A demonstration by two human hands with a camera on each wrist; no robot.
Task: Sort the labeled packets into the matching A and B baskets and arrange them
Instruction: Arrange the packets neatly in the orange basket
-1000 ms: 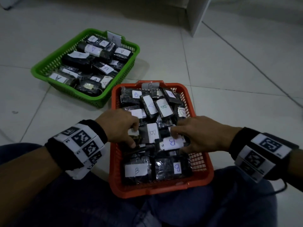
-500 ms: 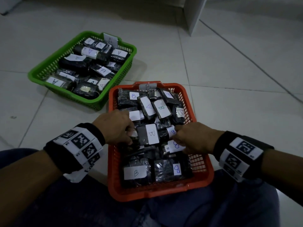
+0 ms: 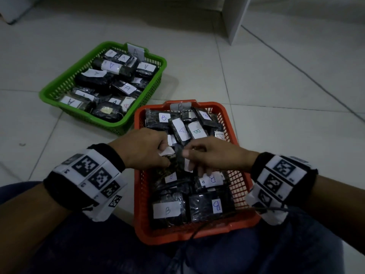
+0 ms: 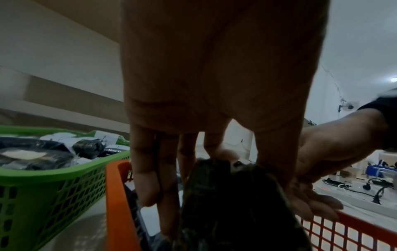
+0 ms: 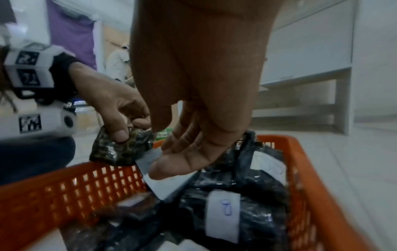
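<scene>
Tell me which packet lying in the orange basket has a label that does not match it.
The packet with the A label, in the far half of the orange basket; its neighbours' readable labels show B.

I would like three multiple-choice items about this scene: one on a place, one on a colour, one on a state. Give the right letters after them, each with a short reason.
1. Where does the black packet labelled A lie?
a) green plastic basket
b) orange plastic basket
c) floor

2. What colour is the basket tagged A?
a) green
b) blue
c) white

3. What is the left hand doing?
a) resting flat on the floor
b) gripping a dark packet
c) holding the basket rim

Key: 1 b, the packet lies among B labels in the orange basket; 2 a, the A tag stands on the green plastic basket; 3 b, thumb and fingers close on the packet.
</scene>
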